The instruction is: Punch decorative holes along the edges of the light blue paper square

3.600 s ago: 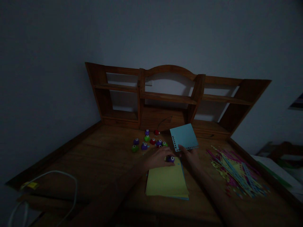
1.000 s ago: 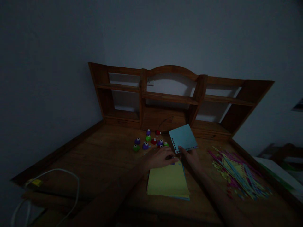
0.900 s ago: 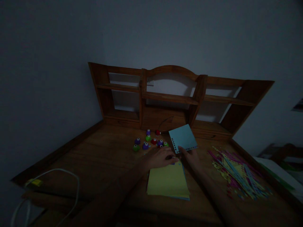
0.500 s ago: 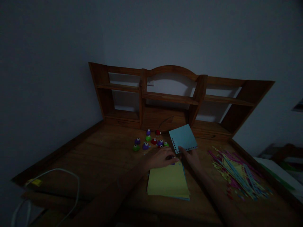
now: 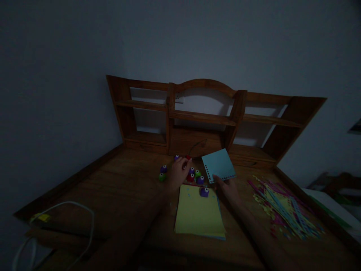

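Observation:
My left hand point(image 5: 179, 171) reaches into a group of small craft paper punches with eye-like tops. Its fingers are curled round a dark, reddish punch point(image 5: 184, 165), mostly hidden by the hand. Close by are a green punch point(image 5: 162, 177), a red punch point(image 5: 190, 177) and a purple punch point(image 5: 200, 180). Another purple punch point(image 5: 204, 192) rests on the top part of a stack of yellow paper point(image 5: 199, 216). My right hand point(image 5: 227, 187) pinches the lower edge of a light blue sheet point(image 5: 218, 163), which has punched holes along its left and lower edges.
A pile of coloured paper strips point(image 5: 286, 207) with small scraps lies at the right of the wooden desk point(image 5: 121, 184). A wooden shelf unit point(image 5: 203, 118) stands along the back. A white cable point(image 5: 93, 222) loops over the front left, near a yellow item point(image 5: 42, 217).
My left hand has moved up and left from the yellow stack to the punches. The purple punch it had been covering now stands uncovered on the paper. My right hand stays in place.

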The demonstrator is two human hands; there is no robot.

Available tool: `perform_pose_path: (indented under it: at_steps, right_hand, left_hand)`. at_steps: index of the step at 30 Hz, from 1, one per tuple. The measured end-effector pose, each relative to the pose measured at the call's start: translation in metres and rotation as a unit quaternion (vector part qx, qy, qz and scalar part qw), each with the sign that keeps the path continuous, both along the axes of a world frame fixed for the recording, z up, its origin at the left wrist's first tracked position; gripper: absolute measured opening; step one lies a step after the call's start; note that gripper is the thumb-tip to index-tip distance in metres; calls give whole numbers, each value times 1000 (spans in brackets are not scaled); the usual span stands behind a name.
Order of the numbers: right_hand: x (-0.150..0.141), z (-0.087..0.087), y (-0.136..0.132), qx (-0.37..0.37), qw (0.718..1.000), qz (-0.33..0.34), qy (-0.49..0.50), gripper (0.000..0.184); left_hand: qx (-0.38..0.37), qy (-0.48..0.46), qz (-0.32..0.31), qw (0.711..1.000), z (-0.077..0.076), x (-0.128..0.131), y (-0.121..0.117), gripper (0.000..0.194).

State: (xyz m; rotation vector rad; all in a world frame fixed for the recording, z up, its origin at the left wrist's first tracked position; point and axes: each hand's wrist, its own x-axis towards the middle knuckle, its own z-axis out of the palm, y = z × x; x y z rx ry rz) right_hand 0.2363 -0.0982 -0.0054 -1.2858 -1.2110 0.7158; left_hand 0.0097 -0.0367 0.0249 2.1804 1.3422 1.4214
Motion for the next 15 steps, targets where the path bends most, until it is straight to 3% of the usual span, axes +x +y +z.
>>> perform_pose_path:
  at_steps: [5, 15]
  right_hand:
    - [0, 4, -2, -18, 1000, 9, -17, 31]
    - [3, -2, 1, 2, 1000, -4, -22, 32]
  left_hand:
    - [-14, -22, 82, 996, -11, -18, 25, 15]
    - [-47, 79, 33, 995, -29, -16, 23, 39]
